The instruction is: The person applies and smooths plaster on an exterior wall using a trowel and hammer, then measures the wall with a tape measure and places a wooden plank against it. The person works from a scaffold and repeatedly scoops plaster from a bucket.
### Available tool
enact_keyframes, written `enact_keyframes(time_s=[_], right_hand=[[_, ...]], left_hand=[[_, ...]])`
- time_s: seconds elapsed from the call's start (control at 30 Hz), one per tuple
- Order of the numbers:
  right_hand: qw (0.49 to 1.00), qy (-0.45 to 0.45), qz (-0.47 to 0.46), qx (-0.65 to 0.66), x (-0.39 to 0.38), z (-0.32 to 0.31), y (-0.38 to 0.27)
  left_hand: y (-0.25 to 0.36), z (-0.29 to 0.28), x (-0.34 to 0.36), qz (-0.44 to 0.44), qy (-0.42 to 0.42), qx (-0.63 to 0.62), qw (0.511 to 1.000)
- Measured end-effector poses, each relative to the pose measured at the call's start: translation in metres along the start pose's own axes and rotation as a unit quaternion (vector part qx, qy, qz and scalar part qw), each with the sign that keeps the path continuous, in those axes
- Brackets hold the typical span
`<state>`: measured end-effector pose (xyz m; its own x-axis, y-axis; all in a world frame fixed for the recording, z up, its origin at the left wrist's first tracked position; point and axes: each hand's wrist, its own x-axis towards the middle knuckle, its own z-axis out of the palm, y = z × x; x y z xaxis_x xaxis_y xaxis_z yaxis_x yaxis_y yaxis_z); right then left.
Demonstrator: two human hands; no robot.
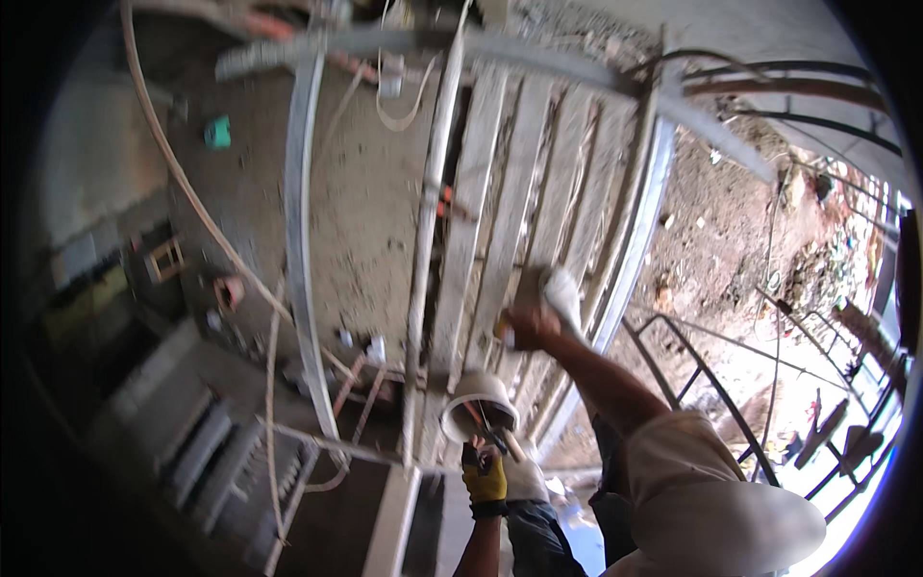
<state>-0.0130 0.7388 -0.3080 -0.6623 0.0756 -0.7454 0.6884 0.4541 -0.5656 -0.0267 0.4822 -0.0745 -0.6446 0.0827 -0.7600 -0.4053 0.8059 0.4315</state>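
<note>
Dusty concrete floor, gloved left hand point(486, 478) gripping pliers point(484, 428) (white bucket point(478, 399) beside)

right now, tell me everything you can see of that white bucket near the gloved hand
The white bucket looks like plastic, round, with a thick pale rim and its open mouth tipped toward the camera. Its inside is dark, and a thin reddish strand or handle crosses the opening; the contents cannot be made out. It sits at the lower end of the slatted grey formwork, beside a long pale pipe. The hand in a yellow-and-black glove reaches up to its lower rim with a small dark tool; whether it grips the bucket is unclear.
</note>
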Motion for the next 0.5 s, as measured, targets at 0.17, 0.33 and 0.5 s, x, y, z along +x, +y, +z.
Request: enact_keyframes(time_s=[0.17,0.33,0.5], right_hand=[[0.951,-0.147,-0.186,0.199,-0.180,-0.042,-0.080],[0.944,0.056,-0.226,0.235,-0.294,-0.114,-0.105],[0.930,0.262,-0.176,0.190,-0.378,-0.253,-0.153]], left_hand=[[0.149,-0.006,0.005,0.203,-0.262,0.116,0.936],[0.281,-0.009,-0.046,0.174,-0.420,0.151,0.878],[0.329,0.011,-0.033,0.281,-0.443,0.105,0.845]])
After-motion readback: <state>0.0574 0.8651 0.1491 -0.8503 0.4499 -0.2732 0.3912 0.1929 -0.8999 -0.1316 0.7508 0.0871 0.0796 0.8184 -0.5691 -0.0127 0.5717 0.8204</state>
